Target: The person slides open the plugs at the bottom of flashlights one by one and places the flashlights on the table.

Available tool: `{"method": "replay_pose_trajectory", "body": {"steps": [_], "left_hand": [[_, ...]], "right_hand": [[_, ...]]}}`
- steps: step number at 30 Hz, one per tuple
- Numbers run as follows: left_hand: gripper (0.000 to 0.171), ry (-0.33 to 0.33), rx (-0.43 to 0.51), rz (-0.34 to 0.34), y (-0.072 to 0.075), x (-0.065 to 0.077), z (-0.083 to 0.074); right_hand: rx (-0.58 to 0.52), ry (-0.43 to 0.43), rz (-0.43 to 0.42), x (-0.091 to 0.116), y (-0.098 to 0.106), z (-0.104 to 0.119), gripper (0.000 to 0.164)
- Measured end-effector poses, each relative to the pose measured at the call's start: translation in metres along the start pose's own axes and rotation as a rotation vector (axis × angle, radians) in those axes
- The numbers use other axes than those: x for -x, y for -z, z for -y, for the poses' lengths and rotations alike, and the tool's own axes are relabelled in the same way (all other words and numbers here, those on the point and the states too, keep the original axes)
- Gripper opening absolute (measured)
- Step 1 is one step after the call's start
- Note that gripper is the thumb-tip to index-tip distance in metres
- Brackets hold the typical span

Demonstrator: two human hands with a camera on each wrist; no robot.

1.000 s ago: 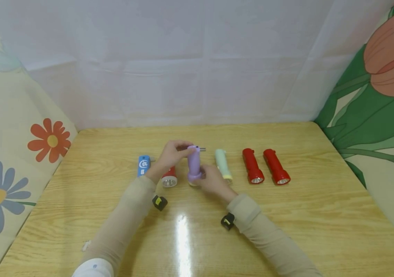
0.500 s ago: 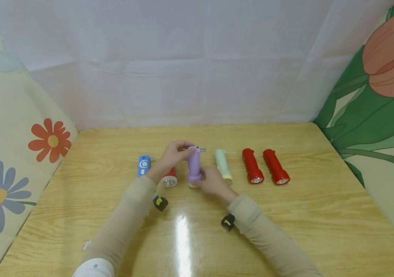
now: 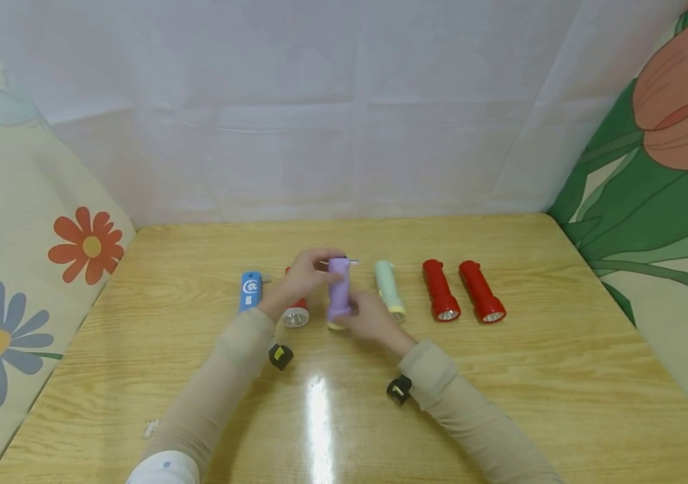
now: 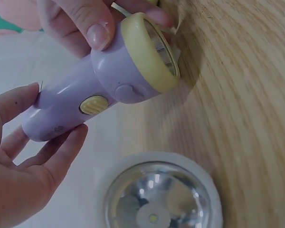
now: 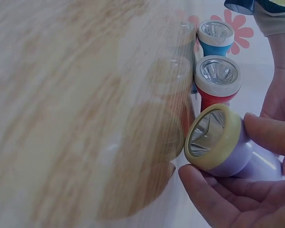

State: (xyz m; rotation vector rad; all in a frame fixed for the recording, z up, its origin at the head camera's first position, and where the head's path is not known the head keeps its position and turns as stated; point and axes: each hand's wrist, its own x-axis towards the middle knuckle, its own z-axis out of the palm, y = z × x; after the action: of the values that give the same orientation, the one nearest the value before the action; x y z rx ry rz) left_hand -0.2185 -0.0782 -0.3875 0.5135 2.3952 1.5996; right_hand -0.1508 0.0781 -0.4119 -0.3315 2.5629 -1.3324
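A purple flashlight (image 3: 339,288) with a yellow rim is held between both hands, its lens end toward the person and tilted down near the table. My left hand (image 3: 310,272) grips its tail end, where metal plug prongs (image 3: 353,262) stick out to the right in the head view. The left wrist view shows a yellow ridged switch (image 4: 93,105) on the barrel, between the hands. My right hand (image 3: 369,316) pinches the lens end, thumb (image 5: 270,130) on one side and fingers on the other. A red flashlight with a white rim (image 3: 296,316) lies partly behind my left hand.
Left of the hands lies a blue flashlight (image 3: 250,290), partly covered by the left forearm. A mint-green flashlight (image 3: 387,286) lies just right of the right hand. Two red flashlights (image 3: 440,290) lie farther right. A white cloth (image 3: 344,114) hangs behind the wooden table (image 3: 561,376).
My left hand's fingers have shifted at the tail of the purple flashlight, and the thumb has moved slightly down. The right hand stays at the lens end. The other flashlights have not moved.
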Motion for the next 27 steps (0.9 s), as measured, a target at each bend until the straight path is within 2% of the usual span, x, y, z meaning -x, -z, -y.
{"method": "replay_pose_trajectory", "body": {"steps": [10, 14, 18, 22, 27], "left_hand": [[0.045, -0.021, -0.105, 0.013, -0.004, -0.002, 0.004], [0.047, -0.008, -0.134, 0.018, -0.004, -0.002, 0.005], [0.057, -0.018, -0.167, 0.035, -0.006, -0.002, 0.004], [0.067, -0.029, -0.223, 0.061, -0.009, -0.001, 0.005], [0.073, -0.075, -0.340, 0.106, -0.011, -0.002, 0.009]], "right_hand": [[-0.023, 0.014, 0.015, 0.001, 0.001, -0.001, 0.037], [-0.048, -0.005, 0.039, 0.001, 0.003, 0.000, 0.037], [-0.017, -0.007, 0.035, -0.001, 0.004, 0.000, 0.028], [0.059, 0.025, 0.014, -0.002, 0.005, -0.002, 0.022], [0.091, 0.028, -0.006, -0.003, 0.006, -0.002, 0.033]]}}
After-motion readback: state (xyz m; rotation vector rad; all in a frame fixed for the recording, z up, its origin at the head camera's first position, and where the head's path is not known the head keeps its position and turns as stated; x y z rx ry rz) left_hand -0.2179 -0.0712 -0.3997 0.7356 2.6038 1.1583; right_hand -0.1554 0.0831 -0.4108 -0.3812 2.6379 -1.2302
